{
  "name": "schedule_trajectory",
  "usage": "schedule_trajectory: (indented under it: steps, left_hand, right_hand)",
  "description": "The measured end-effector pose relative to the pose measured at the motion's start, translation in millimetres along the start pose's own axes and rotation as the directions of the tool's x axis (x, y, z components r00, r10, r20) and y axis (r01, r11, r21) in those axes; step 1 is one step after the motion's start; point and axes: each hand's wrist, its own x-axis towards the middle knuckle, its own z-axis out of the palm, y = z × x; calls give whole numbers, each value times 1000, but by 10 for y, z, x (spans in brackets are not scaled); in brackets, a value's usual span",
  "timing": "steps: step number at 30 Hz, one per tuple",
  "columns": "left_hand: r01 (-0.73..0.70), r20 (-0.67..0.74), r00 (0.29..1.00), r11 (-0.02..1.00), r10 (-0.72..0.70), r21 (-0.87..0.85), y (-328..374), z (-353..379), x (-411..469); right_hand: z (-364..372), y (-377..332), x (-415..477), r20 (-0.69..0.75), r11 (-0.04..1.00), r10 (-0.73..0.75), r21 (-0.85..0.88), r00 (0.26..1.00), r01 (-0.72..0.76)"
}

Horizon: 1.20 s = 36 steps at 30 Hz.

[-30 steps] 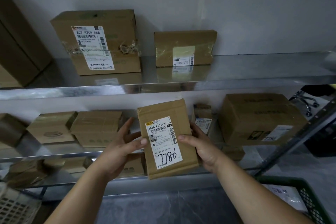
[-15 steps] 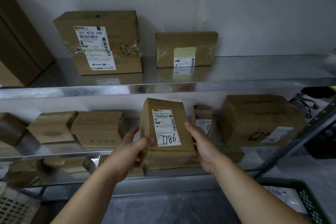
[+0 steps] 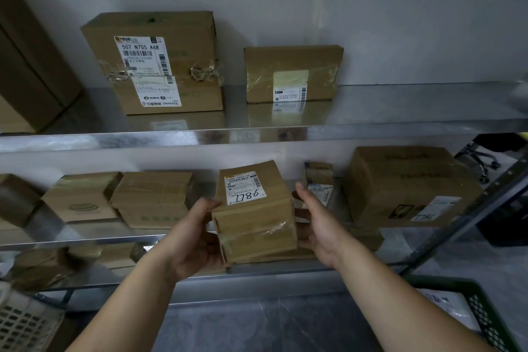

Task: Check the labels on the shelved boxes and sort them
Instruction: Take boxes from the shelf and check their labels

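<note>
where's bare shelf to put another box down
Best room is the top shelf, right of the small box to the shelf's end. A narrow gap lies between that and the big labelled box. The middle shelf is crowded: boxes side by side, with the held box in the one gap.

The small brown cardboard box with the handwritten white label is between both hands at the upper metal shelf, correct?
No. The head view shows the small brown cardboard box at the lower metal shelf, not the upper, between the left hand and the right hand.
</note>
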Motion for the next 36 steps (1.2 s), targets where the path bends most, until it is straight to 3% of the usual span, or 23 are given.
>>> schedule_trajectory:
  steps: [6, 10, 15, 19, 24, 29, 36]
  left_hand:
    - [60, 61, 997, 975, -48, -213, -30, -131, 3]
    - [97, 150, 987, 959, -58, -265, -92, -154, 43]
    - [88, 146, 988, 952, -47, -292, -124, -182, 101]
    - [-72, 59, 995, 996, 75, -53, -119, -123, 115]
    - [-293, 3, 953, 918, 303, 268, -171, -37, 160]
    - [-344, 56, 933, 834, 356, 433, -195, -77, 214]
    - [-320, -17, 916, 755, 402, 572, -12, -80, 254]
  right_hand:
    - [-2, -21, -29, -13, 1000, -19, -1, 1000, 19]
    - [2, -37, -52, 3, 999, -36, 6, 999, 36]
    - [-25, -19, -37, 5, 999, -41, -3, 999, 41]
    - [-37, 12, -14, -19, 999, -47, -19, 999, 46]
    - [62, -56, -40, 5, 989, -84, -124, 996, 84]
    - [158, -99, -17, 20, 988, -106, -111, 994, 107]
    - [243, -82, 105, -24, 990, -138, -24, 990, 138]
